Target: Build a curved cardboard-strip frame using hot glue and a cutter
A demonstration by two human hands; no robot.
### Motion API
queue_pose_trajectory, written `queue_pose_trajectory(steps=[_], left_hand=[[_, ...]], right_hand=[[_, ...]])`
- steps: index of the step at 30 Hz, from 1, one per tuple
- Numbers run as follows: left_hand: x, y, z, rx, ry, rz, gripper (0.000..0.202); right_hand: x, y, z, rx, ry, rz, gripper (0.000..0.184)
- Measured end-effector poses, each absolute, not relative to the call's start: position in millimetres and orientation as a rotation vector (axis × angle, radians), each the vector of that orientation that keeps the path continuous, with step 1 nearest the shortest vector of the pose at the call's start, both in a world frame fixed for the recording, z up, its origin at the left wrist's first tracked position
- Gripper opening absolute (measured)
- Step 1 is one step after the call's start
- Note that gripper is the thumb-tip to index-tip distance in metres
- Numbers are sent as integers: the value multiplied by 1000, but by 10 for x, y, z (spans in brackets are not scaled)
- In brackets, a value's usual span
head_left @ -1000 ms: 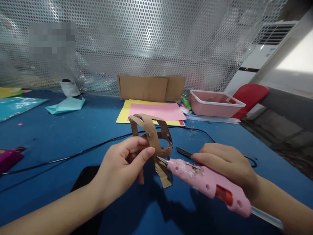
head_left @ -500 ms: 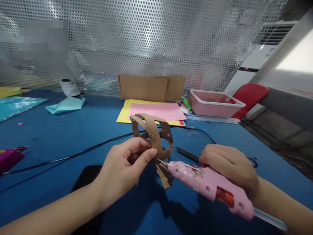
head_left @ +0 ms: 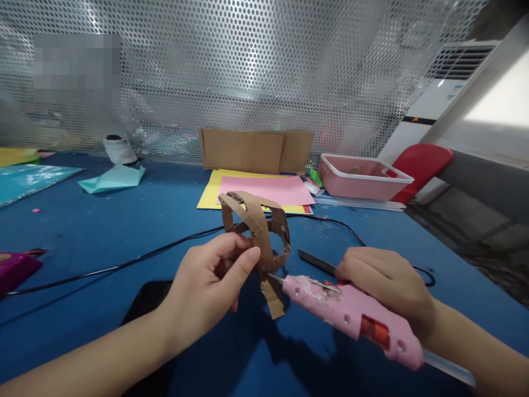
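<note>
Between the thumb and fingers of my left hand (head_left: 219, 270) is a small frame of bent cardboard strips (head_left: 260, 231), held above the blue table. It has a ring at its base, strips arching over, and one strip end hanging down. My right hand (head_left: 384, 281) is wrapped round a pink glue gun (head_left: 347, 314), whose metal nozzle points left and meets the hanging strip. A clear glue stick (head_left: 448, 366) sticks out of the gun's back end. Behind my right hand lies a dark flat strip (head_left: 316, 261), partly covered by the hand.
A black cable (head_left: 165, 249) crosses the blue table (head_left: 173, 220). Further back are pink paper (head_left: 264, 188) on yellow sheets, upright cardboard pieces (head_left: 243, 151) and a pink basket (head_left: 363, 179). A black phone-like slab (head_left: 144, 300) lies under my left forearm; a purple object (head_left: 19, 270) sits far left.
The cardboard frame and my left hand have shifted slightly left. The glue gun has moved a little left too, its nozzle still at the strip.
</note>
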State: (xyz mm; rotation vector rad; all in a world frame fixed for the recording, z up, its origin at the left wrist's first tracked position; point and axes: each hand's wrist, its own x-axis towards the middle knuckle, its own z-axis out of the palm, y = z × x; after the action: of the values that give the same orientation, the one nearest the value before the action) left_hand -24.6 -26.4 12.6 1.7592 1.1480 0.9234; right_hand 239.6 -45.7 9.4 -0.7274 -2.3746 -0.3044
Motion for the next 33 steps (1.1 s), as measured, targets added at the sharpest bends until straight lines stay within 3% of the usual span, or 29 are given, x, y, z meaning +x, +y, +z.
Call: queue_pose_trajectory(steps=[3,7,14,33], left_hand=[[-249,-269,138,1762,1146,910,29],[-254,-271,135,1741,1138,900,30],[-255,-277,143,1741,1149,914,30],[-227,-255,134,1764,1165,866,29]], right_hand=[[2412,-463,77,-700,-2387,-340,14],[2427,-491,69,-725,-2375,-371,9],[2426,-516,28,-818,-2337,-338,21],[2336,-558,30,-744,-2345,-364,13]])
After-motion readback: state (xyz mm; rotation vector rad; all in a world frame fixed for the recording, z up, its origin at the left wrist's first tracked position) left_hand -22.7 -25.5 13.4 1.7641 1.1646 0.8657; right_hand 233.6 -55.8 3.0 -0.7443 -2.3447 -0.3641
